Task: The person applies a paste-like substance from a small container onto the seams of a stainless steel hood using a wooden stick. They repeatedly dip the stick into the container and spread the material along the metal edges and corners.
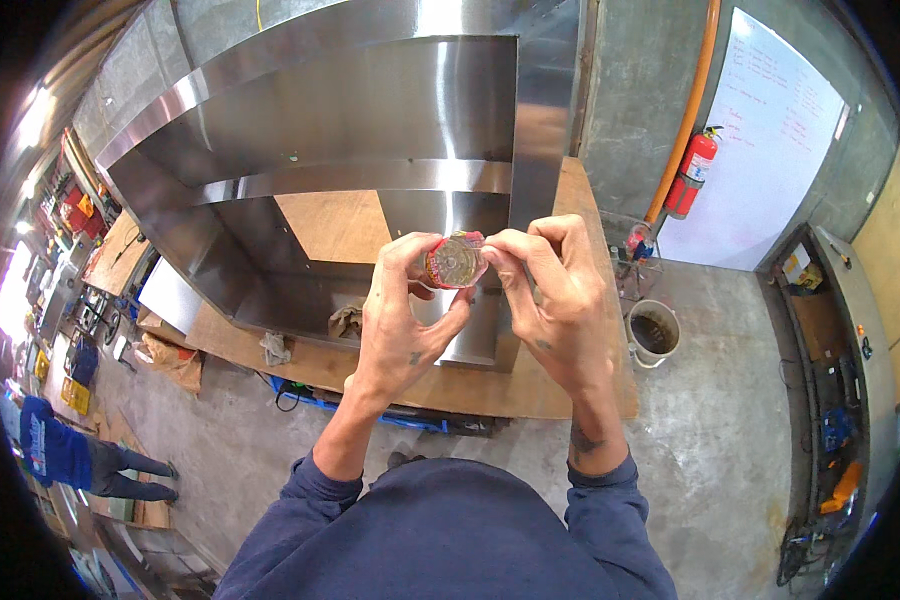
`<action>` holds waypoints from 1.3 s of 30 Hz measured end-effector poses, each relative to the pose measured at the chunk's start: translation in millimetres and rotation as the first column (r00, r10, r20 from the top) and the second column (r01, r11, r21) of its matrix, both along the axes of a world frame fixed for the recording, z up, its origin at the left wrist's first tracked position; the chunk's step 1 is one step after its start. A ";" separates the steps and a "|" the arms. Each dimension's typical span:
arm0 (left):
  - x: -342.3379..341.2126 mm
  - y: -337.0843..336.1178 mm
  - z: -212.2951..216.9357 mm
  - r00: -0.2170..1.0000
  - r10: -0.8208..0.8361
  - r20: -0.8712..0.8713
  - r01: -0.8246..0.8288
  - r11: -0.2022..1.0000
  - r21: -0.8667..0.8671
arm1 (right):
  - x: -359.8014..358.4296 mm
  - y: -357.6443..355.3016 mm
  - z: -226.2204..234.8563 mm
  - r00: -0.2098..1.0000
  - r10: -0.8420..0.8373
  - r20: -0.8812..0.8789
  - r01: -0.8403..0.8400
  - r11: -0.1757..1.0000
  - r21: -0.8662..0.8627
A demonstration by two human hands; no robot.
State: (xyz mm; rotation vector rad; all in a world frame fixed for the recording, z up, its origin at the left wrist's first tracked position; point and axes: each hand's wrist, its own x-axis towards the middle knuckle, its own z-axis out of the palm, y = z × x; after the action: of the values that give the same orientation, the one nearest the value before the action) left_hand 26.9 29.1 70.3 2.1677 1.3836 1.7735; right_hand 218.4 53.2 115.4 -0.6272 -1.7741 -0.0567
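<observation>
My left hand [405, 320] holds a small round roll of clear tape [455, 262] with a red rim, gripped between thumb and fingers. My right hand [555, 300] pinches at the roll's right edge with thumb and forefinger. Both hands are raised in front of me, above a large stainless steel box-shaped frame [350, 175] that lies on a wooden workbench [530, 385]. Dark blue sleeves cover both forearms.
Crumpled rags [346, 320] lie inside the steel frame. A bucket [653, 333] stands on the concrete floor at right, near a red fire extinguisher [692, 172] and a whiteboard [770, 130]. Another person in blue [65, 455] crouches at far left. Tools lie along the right wall.
</observation>
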 end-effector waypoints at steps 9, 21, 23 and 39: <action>-6.8 -2.6 -0.5 1.000 0.005 0.015 -0.005 0.999 -0.036 | -12.7 9.4 -5.2 0.999 0.040 0.017 -0.040 0.999 -0.023; -2.3 -4.9 -7.7 0.989 0.053 0.137 -0.032 0.987 -0.156 | -33.2 100.7 46.9 0.819 0.208 -0.535 0.058 0.897 0.437; -2.0 -6.0 -11.3 0.988 0.042 0.150 -0.013 0.981 -0.192 | -40.9 122.5 70.4 0.766 0.217 -0.606 0.166 0.843 0.512; -14.4 -5.7 -30.2 0.992 0.052 0.113 -0.029 0.981 -0.192 | -42.5 166.6 111.9 0.777 0.201 -0.597 0.262 0.759 0.596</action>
State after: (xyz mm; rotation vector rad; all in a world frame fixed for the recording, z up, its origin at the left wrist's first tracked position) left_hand 12.5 23.3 40.0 1.9218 1.5106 1.6734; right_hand 176.0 219.9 227.3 -0.1120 -0.9603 -0.4317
